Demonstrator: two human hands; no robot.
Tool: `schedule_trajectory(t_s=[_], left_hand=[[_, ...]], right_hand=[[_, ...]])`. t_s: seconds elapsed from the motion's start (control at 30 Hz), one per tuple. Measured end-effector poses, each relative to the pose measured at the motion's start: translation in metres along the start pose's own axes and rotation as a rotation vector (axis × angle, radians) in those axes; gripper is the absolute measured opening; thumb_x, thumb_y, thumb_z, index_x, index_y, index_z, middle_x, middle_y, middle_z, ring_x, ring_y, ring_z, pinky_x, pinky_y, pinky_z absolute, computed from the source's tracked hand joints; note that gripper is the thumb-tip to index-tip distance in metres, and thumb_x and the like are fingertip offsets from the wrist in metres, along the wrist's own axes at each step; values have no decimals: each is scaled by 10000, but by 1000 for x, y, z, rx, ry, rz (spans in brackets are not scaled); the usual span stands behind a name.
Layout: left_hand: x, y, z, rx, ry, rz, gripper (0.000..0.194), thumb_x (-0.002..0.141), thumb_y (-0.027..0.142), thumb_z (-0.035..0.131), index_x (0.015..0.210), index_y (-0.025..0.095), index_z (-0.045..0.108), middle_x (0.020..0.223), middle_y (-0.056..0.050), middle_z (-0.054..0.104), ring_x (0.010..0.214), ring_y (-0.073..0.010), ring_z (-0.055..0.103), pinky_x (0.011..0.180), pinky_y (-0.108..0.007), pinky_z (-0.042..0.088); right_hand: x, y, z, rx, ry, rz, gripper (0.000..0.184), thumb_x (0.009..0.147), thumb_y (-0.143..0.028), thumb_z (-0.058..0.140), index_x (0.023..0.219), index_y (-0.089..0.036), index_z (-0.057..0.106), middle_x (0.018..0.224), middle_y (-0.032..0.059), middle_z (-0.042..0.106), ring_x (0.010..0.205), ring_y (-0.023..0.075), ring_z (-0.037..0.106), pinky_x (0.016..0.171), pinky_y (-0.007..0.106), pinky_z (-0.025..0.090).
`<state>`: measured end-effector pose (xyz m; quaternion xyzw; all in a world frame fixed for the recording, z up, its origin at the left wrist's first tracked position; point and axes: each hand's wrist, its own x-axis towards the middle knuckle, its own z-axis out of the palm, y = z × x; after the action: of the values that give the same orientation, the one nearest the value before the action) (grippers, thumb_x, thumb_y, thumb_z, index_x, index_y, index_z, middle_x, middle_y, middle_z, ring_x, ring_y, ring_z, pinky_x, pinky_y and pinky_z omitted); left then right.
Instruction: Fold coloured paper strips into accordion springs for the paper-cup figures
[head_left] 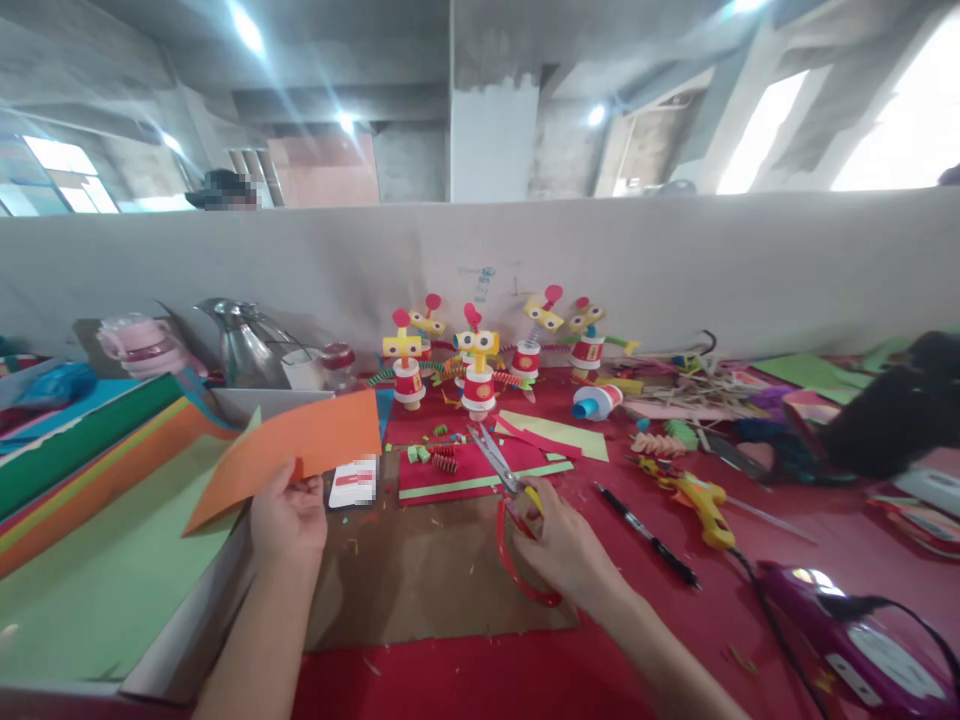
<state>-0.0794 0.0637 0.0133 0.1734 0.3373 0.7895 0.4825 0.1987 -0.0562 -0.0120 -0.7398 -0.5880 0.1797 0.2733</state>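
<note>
In my left hand [291,515] is a sheet of orange paper [300,440], gripped near its lower edge. The sheet is raised and curved, beside the box of coloured paper. My right hand [562,540] is closed around the red handles of a pair of scissors [499,460], whose blades point away from me and look slightly parted. Under the blades lies a red sheet [480,465] with a pale green strip [487,481] across it. Curled paper springs [445,460] and small green scraps rest on that sheet. A brown board [420,580] lies between my forearms.
Several paper-cup figures [478,388] stand at the back by the white partition [337,270]. To the left is a box of coloured sheets [127,560]. A pen [649,535], a yellow glue gun [705,510] with its cord and a purple device [862,640] lie right.
</note>
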Motion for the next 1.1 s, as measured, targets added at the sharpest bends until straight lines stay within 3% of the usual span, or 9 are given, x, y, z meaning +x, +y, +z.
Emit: schedule_trajectory(t_s=[0.1, 0.2, 0.33, 0.5, 0.73, 0.87, 0.97, 1.1], left_hand=[[-3, -2, 3, -87, 14, -31, 235, 627, -9, 626, 797, 152, 609, 737, 25, 632, 610, -57, 559, 462, -140, 388], [-2, -5, 2, -101, 9, 26, 286, 607, -25, 677, 819, 160, 622, 777, 27, 654, 666, -59, 586, 481, -132, 395], [1, -8, -1, -120, -17, 31, 299, 617, 17, 702, 858, 173, 620, 764, 48, 652, 623, -42, 569, 515, -143, 426], [-1, -13, -2, -104, 26, 16, 303, 584, 31, 734, 832, 157, 614, 769, 43, 645, 588, -34, 550, 492, -139, 423], [-5, -18, -3, -78, 29, -34, 353, 526, 87, 807, 821, 157, 626, 788, 19, 656, 572, -37, 546, 459, -137, 404], [-6, -13, -2, -63, 85, 96, 352, 547, 148, 816, 848, 172, 636, 805, 22, 662, 602, -41, 568, 501, -146, 420], [-6, -9, -1, -42, 107, 234, 306, 584, 228, 805, 820, 178, 616, 728, 49, 640, 500, -23, 508, 451, -153, 372], [-6, -13, -3, 24, 53, 222, 303, 594, 282, 787, 793, 167, 591, 593, 63, 594, 451, -46, 497, 484, -194, 399]], right_hand=[[4, 7, 0, 20, -9, 12, 507, 716, -193, 509, 1214, -194, 414, 776, 16, 622, 702, 186, 576, 599, 248, 349], [6, 11, -1, -15, -3, -10, 493, 702, -174, 515, 1188, -193, 432, 788, 11, 634, 719, 182, 581, 612, 243, 345], [5, 11, -1, -118, 3, -52, 471, 689, -184, 530, 1157, -205, 485, 778, 16, 643, 718, 189, 591, 596, 241, 328], [4, 9, -4, -274, 55, 3, 342, 724, -257, 530, 1059, -203, 574, 790, 66, 639, 697, 219, 610, 574, 262, 317], [12, 18, -9, -363, 109, 66, 402, 785, -341, 491, 1152, -185, 545, 867, 109, 659, 745, 253, 642, 602, 284, 338], [14, 23, -8, -385, 123, 82, 430, 789, -362, 497, 1178, -183, 531, 886, 125, 669, 760, 269, 645, 600, 285, 340], [14, 23, -8, -398, 108, 81, 414, 795, -377, 495, 1155, -177, 542, 874, 129, 673, 766, 274, 644, 592, 285, 336], [13, 20, -9, -418, 56, 105, 438, 818, -408, 461, 1167, -151, 521, 843, 134, 672, 772, 289, 646, 598, 296, 344]])
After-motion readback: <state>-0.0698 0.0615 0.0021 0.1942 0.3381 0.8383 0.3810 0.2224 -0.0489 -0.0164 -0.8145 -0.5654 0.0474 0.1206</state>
